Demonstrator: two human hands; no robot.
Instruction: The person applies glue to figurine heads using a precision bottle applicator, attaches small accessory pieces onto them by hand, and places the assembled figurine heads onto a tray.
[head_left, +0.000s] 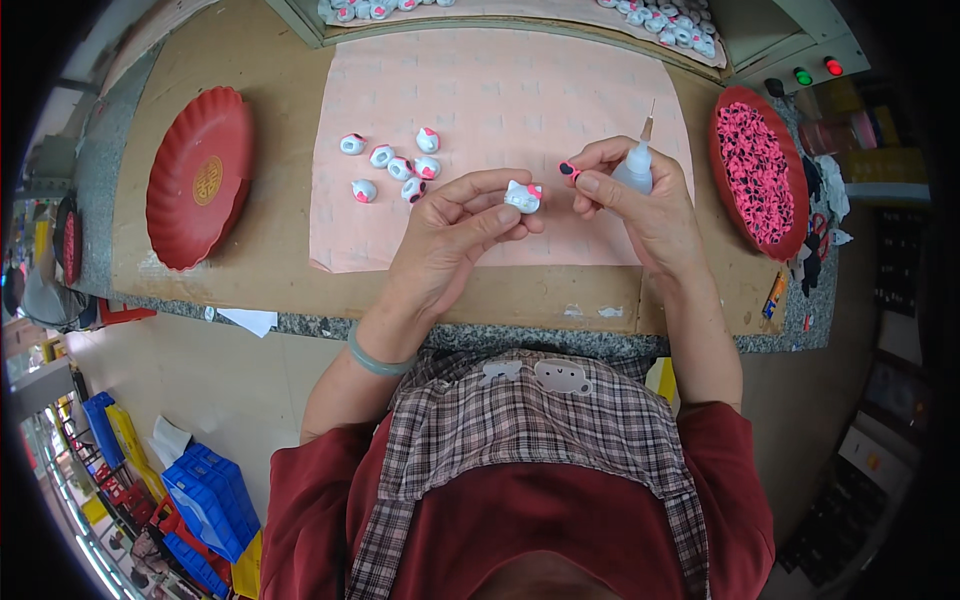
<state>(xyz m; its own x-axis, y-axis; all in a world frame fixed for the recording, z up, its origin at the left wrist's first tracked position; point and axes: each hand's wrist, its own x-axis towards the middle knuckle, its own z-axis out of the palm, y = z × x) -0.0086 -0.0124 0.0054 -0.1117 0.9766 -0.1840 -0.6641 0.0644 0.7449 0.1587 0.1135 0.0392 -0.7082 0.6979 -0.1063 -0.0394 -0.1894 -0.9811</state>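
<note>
Thumb and fingers of my left hand [450, 225] are closed round a small white cat-head figurine [522, 197] with a pink bow at one ear. To its right, my right hand [655, 215] pinches a small pink-and-black piece [568, 170] between thumb and forefinger. The same hand also grips a translucent needle-tip squeeze bottle [634, 170], its needle pointing up and away. The two hands are close but apart. Left of them, several white cat heads [382, 156] with pink parts lie loosely on the pink sheet [500, 100].
A red scalloped tray [785, 215] at the right holds a heap of pink-and-black pieces [750, 170]. Another red scalloped dish [160, 235] is at the left. Beyond the sheet stands a metal-framed unit [770, 50] with more white heads inside. Blue crates [212, 500] are on the floor, lower left.
</note>
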